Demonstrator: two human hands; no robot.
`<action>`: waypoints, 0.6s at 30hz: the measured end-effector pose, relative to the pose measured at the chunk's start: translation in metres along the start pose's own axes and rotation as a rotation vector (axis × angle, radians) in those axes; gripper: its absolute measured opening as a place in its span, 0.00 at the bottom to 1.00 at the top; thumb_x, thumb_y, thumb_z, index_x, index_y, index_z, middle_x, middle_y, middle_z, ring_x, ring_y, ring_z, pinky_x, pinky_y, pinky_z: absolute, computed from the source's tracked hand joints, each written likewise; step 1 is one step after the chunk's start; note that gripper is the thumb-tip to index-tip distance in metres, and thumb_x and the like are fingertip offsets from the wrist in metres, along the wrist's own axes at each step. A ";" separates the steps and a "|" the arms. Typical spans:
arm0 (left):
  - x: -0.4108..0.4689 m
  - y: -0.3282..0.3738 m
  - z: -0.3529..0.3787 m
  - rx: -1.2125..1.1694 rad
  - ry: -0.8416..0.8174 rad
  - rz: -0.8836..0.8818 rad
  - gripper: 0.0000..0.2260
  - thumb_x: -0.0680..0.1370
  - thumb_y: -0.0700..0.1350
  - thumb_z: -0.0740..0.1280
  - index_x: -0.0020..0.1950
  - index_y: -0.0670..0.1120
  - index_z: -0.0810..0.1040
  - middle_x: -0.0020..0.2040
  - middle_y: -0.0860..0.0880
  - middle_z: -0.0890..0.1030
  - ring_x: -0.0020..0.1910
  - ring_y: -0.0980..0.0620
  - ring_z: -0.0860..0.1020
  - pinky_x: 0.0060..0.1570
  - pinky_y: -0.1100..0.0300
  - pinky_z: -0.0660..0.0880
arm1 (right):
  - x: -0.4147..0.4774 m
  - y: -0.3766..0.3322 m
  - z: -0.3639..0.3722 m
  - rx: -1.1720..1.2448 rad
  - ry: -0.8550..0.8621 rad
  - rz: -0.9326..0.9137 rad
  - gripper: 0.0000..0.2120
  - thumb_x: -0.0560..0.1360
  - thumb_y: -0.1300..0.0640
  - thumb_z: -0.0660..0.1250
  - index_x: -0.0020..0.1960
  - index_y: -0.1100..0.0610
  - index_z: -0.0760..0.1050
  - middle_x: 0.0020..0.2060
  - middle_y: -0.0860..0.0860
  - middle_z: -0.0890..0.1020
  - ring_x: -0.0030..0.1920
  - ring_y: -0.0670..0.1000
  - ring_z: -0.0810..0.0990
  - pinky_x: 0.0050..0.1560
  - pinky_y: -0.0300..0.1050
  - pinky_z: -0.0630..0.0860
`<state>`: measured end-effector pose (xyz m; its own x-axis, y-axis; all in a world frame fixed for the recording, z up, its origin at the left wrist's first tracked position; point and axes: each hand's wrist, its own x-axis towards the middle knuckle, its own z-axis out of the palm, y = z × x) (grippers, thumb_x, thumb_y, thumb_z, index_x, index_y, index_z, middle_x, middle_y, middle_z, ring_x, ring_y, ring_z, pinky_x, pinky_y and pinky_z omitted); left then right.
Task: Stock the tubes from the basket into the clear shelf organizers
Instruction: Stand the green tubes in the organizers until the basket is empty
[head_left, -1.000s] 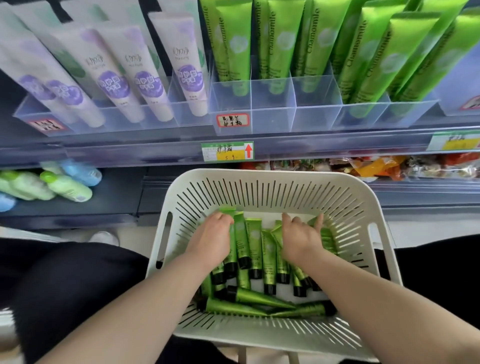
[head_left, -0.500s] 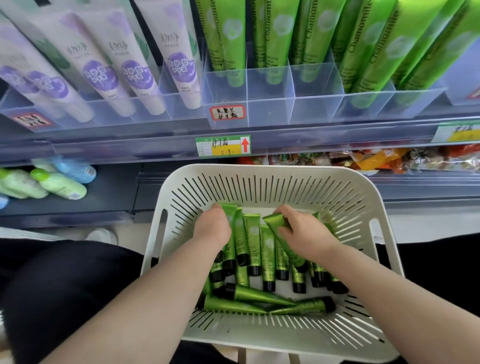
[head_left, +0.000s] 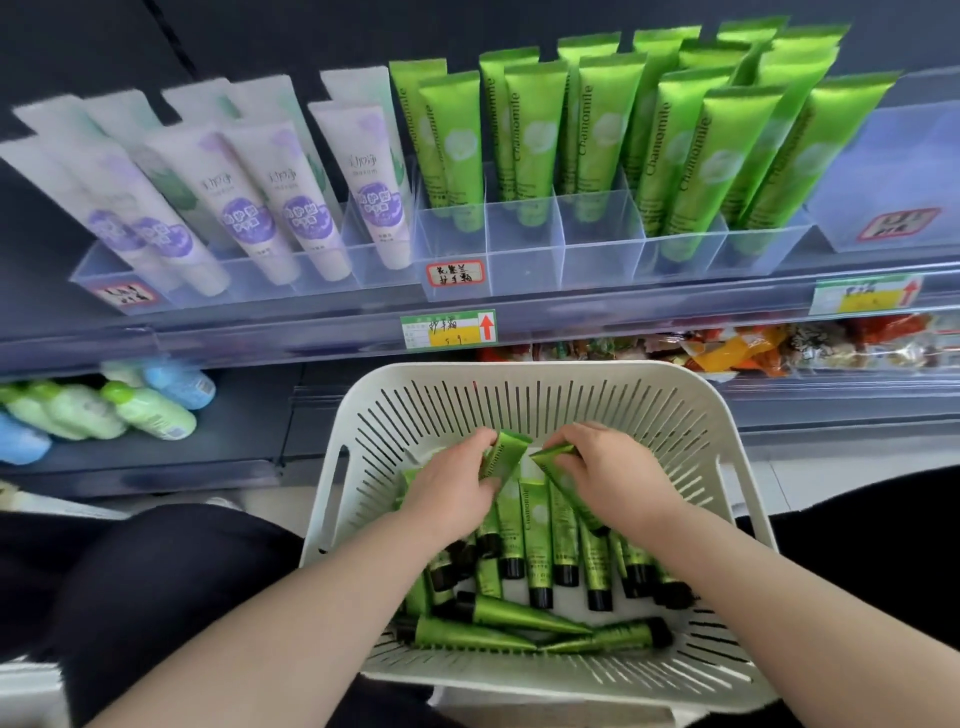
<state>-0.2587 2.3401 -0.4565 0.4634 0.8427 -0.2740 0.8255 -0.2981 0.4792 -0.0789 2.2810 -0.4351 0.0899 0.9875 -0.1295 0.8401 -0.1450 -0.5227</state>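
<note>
Inside the white slotted plastic basket (head_left: 519, 371), the left hand (head_left: 447, 483) pinched one small green black-capped tube (head_left: 501, 454) and the right hand (head_left: 613, 473) gripped a second green tube (head_left: 558, 457) over the heaped green tubes (head_left: 535, 540), while above the basket the clear divided shelf organizer (head_left: 597, 254) held tall green tubes (head_left: 602, 135).

Far left on the upper shelf, pale tubes with purple labels (head_left: 248, 218) lean back in rows. A green-and-yellow price tag with a red arrow (head_left: 448, 330) sits at the middle of the shelf rail (head_left: 260, 340), and a second price tag (head_left: 862, 295) sits further right. A red-bordered handwritten label (head_left: 455, 273) is stuck just above the rail. On the lower shelf, at the left, pale green and blue bottles (head_left: 148, 413) lie on their sides. To the right lie colourful snack packets (head_left: 727, 356). Dark clothing (head_left: 156, 571) fills the near left.
</note>
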 end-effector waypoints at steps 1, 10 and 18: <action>-0.004 0.005 -0.009 -0.029 0.018 0.035 0.08 0.77 0.50 0.67 0.54 0.56 0.70 0.42 0.58 0.77 0.36 0.58 0.76 0.34 0.57 0.75 | -0.002 -0.004 -0.007 -0.004 0.033 -0.018 0.09 0.78 0.54 0.61 0.56 0.48 0.76 0.52 0.46 0.79 0.49 0.48 0.78 0.46 0.44 0.76; -0.003 0.077 -0.108 -0.347 0.435 0.196 0.11 0.77 0.46 0.68 0.49 0.62 0.70 0.41 0.56 0.79 0.36 0.60 0.77 0.34 0.65 0.72 | -0.011 -0.040 -0.112 -0.101 0.432 -0.142 0.09 0.77 0.56 0.62 0.55 0.51 0.76 0.50 0.49 0.80 0.51 0.54 0.77 0.43 0.46 0.72; 0.030 0.157 -0.202 -0.439 0.650 0.360 0.08 0.74 0.43 0.69 0.51 0.53 0.76 0.41 0.47 0.80 0.42 0.43 0.80 0.44 0.45 0.79 | -0.006 -0.052 -0.203 -0.187 0.672 -0.175 0.08 0.76 0.58 0.63 0.54 0.53 0.78 0.49 0.50 0.81 0.50 0.56 0.75 0.44 0.48 0.71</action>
<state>-0.1801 2.4087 -0.2208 0.2859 0.8593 0.4242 0.4022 -0.5094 0.7608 -0.0150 2.2951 -0.2358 0.2048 0.8287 0.5209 0.9446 -0.0278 -0.3271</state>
